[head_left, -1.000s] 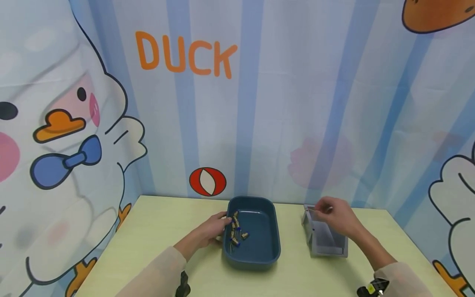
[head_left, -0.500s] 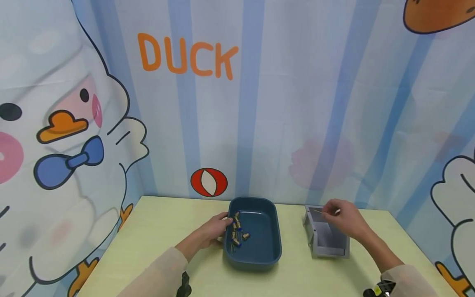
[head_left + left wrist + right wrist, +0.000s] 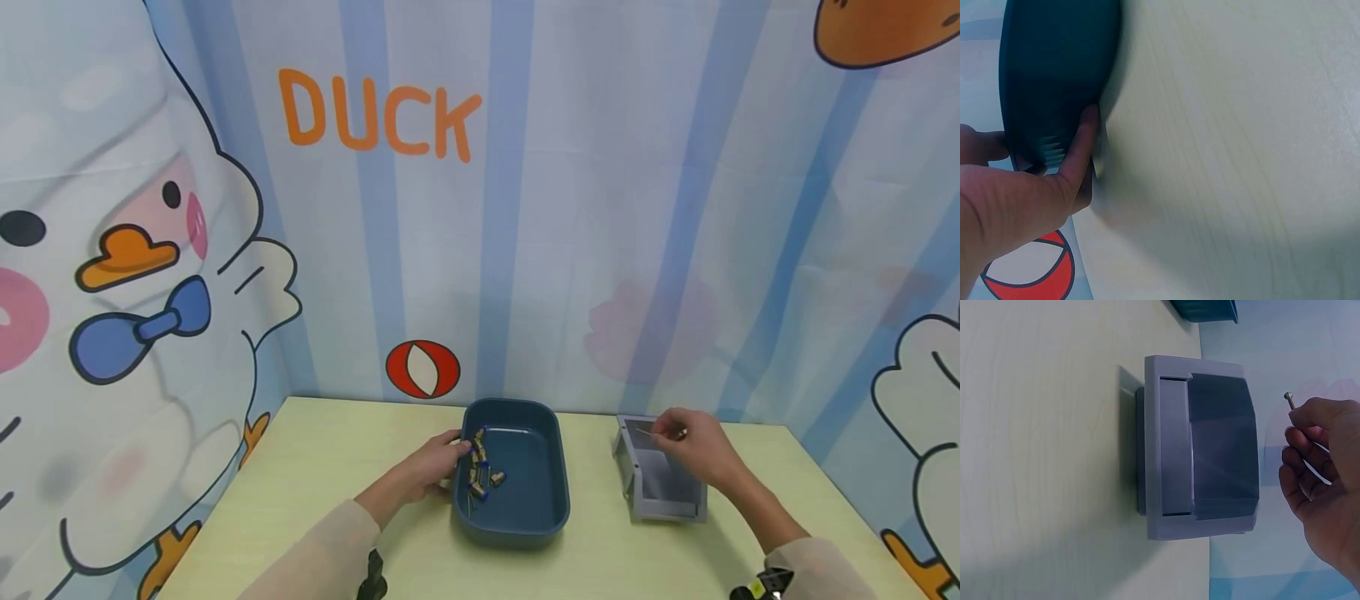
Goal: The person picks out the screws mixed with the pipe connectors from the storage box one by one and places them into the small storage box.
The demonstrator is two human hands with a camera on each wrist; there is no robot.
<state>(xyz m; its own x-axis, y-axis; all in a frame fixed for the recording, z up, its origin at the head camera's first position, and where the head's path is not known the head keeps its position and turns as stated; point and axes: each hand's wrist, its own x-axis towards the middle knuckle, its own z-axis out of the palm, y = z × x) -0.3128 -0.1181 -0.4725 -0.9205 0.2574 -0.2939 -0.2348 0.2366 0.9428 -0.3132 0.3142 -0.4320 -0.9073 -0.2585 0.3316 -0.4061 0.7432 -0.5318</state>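
A dark blue basin (image 3: 536,500) stands at the middle of the table, and my left hand (image 3: 429,462) grips its left wall; that grip also shows in the left wrist view. Along the inside of that wall lie several small brass-coloured pieces with blue bits (image 3: 477,483), beside some thin metal pins. Over the far end of a grey open-fronted bin (image 3: 667,510), my right hand (image 3: 693,443) pinches a thin screw (image 3: 1290,400) between thumb and forefinger. The right wrist view has its round head pointing away from the fingertips, with the grey bin (image 3: 1175,450) beside the hand.
The pale wooden table (image 3: 337,433) ends at a curtain (image 3: 555,250) printed with ducks and blue stripes. A strip of tabletop (image 3: 588,475) separates the basin from the grey bin.
My right hand has shifted a little to the right over the grey bin, with the screw held in its fingertips. The left hand and the basin have stayed in place.
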